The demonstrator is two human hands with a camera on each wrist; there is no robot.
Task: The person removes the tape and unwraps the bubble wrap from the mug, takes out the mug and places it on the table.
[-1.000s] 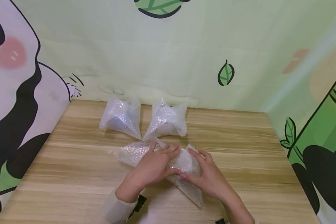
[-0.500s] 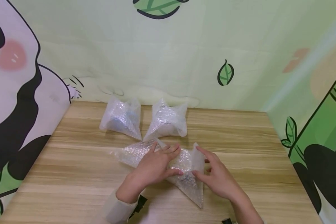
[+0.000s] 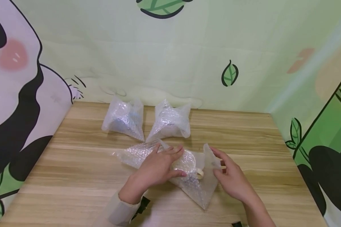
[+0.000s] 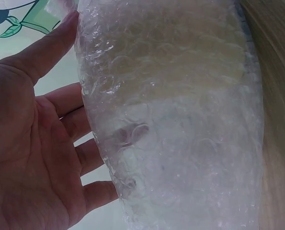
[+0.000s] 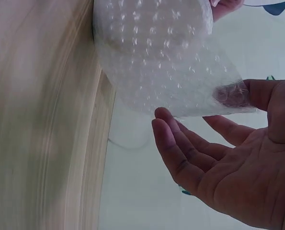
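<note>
A pale yellow mug lies in a sheet of bubble wrap; its round outline and handle show in the head view. My left hand rests over the wrapped mug with fingers spread and thumb out. In the left wrist view, the pale mug shows blurred through the bubble wrap, and some fingertips lie behind the wrap. On the right side, my right hand pinches the raised edge of the wrap between thumb and index finger. The right wrist view shows that thumb through the bubble wrap; the other fingers are loosely bent.
Two bubble-wrapped bundles stand at the table's back edge, the left bundle bluish inside and the right bundle whitish. The wooden table meets a printed backdrop behind and at both sides.
My right hand has moved right, drawing the wrap's flap away from the mug, so its round outline and handle now show. The left hand has stayed in place.
</note>
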